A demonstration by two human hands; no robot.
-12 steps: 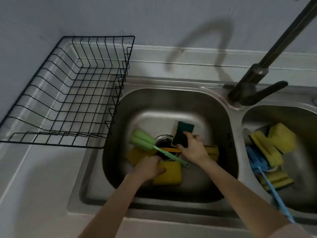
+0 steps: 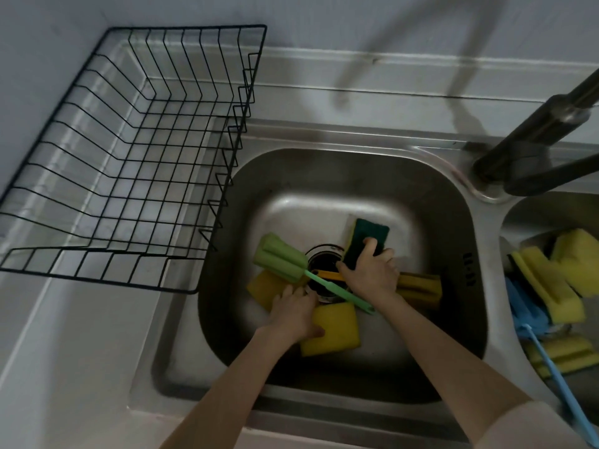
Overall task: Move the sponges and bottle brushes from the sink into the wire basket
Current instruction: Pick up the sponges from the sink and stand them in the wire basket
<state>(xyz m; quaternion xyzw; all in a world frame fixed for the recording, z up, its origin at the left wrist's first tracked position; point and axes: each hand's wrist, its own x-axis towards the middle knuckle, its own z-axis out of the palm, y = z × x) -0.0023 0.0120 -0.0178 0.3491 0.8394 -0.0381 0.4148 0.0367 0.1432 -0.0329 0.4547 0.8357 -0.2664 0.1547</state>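
Gripping green-topped sponge [image 2: 366,243]: right hand [image 2: 369,273] | left hand [image 2: 293,311] grip closed on yellow sponge [image 2: 334,328]

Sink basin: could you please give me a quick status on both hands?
Left hand on yellow sponge. Right hand gripping green-topped sponge. Wire basket empty. Green bottle brush lies between hands.
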